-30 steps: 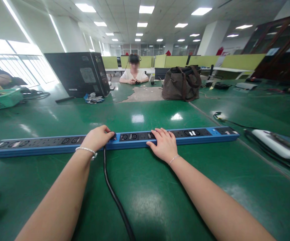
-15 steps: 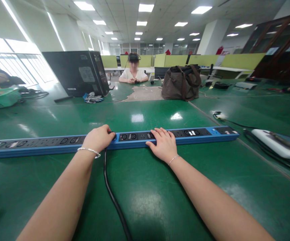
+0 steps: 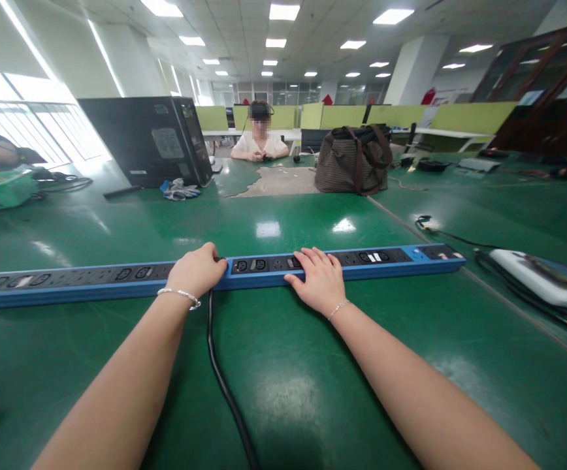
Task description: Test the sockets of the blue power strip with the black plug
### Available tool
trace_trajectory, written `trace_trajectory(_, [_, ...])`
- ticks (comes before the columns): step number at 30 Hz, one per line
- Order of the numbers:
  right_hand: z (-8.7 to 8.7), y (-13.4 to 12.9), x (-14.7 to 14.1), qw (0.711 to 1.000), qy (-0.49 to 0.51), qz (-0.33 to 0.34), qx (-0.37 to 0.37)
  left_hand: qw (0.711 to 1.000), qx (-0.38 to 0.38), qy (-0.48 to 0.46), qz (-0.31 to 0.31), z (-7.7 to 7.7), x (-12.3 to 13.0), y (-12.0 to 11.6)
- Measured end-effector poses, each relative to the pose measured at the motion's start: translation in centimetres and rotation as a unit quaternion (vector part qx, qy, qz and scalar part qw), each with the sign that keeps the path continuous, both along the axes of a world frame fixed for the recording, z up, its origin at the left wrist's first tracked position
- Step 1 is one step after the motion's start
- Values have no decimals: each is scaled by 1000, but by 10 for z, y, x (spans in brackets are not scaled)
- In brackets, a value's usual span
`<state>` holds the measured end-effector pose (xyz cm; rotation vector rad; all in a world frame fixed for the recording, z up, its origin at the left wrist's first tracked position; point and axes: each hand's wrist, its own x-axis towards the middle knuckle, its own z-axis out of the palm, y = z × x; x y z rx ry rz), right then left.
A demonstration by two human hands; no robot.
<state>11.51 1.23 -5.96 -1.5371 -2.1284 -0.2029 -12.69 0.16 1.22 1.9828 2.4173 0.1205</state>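
Observation:
A long blue power strip (image 3: 257,281) with black sockets lies crosswise over the green table. My left hand (image 3: 196,269) is closed at its middle, thumb and fingers pressed together around the end of a black power cord (image 3: 222,382). The cord's end is hidden inside that hand; below it the cord hangs over the strip's near side and runs toward me. Further right, my right hand (image 3: 319,277) rests flat on the strip with fingers spread, the thumb at its near edge, covering some sockets.
Behind the strip stand a black computer case (image 3: 139,140), gloves (image 3: 180,189) and a brown bag (image 3: 349,160). A green basket (image 3: 2,192) is at left. A white device (image 3: 541,277) with black cables lies at right. Another person (image 3: 260,140) sits across the table.
My left wrist and forearm have shifted slightly to the right, and the upper part of the cord has moved with them. My right hand stays in place on the power strip.

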Motion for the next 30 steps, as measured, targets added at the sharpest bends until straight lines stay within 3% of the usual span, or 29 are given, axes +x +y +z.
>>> trace_trajectory(30, [1,0,0,1000,-16,-3,3,999,7,-28,28,-7,5,-6])
